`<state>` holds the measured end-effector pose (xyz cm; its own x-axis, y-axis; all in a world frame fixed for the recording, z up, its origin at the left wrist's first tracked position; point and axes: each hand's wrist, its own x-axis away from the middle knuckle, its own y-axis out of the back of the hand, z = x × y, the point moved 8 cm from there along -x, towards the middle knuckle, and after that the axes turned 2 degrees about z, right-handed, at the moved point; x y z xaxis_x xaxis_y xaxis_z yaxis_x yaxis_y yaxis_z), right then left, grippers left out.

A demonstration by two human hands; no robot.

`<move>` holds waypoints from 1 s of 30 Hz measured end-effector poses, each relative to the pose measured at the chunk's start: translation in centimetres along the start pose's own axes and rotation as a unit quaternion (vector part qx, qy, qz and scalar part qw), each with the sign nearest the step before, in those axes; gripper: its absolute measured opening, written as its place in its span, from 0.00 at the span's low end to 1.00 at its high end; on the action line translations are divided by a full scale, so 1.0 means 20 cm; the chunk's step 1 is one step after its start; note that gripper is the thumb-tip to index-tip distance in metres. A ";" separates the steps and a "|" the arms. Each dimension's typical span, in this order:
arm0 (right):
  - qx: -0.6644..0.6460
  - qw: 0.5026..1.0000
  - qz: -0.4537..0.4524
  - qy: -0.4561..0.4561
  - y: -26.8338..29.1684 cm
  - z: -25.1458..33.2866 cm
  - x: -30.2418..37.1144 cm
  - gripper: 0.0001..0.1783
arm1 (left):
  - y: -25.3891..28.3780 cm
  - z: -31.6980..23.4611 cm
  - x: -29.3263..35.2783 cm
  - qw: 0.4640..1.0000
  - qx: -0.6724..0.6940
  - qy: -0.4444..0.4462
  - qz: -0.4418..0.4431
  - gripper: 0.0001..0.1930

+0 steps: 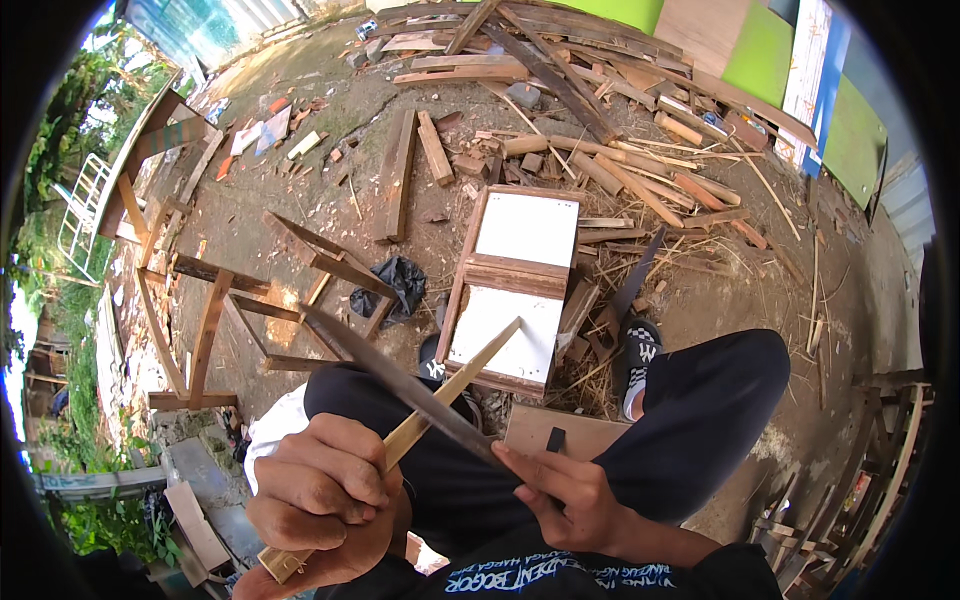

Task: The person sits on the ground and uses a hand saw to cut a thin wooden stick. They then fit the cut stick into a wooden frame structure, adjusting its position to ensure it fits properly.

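Blade lies across stick, one in each hand

The stick slants from near left to far right, its narrow tip towards the white-panelled wooden frame beyond. The dark blade runs the opposite way, from far left to near right, so the two cross above the lap. The blade passes over the stick at a point between the hands; whether they touch there I cannot tell. The left hand is wrapped around the stick's near part, leaving a short butt poking out at near left. Its fist sits just to the near side of the crossing. The right hand holds the blade's near right end between thumb and fingertips, a narrow pinch, with the crossing to its left and slightly farther away.

As for containers, a crumpled black plastic bag lies on the ground, left of the panelled frame; its contents, if any, are hidden. The panelled frame lies on the ground between the feet and beyond, and whether it encloses any space is not visible. A board between the legs bears a small dark block.
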<state>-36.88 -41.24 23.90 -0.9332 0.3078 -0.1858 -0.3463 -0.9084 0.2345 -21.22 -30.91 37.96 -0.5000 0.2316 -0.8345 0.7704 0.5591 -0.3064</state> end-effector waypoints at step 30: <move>0.038 0.982 -0.095 -0.158 -0.02 -0.63 0.25 0.25 | 0.04 0.01 0.00 1.000 0.010 0.012 0.015 0.37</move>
<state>-40.20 -42.94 10.91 -0.8302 0.5533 0.0685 -0.5124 -0.8057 0.2971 -20.53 -30.63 37.73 -0.4861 0.2678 -0.8318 0.7926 0.5360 -0.2907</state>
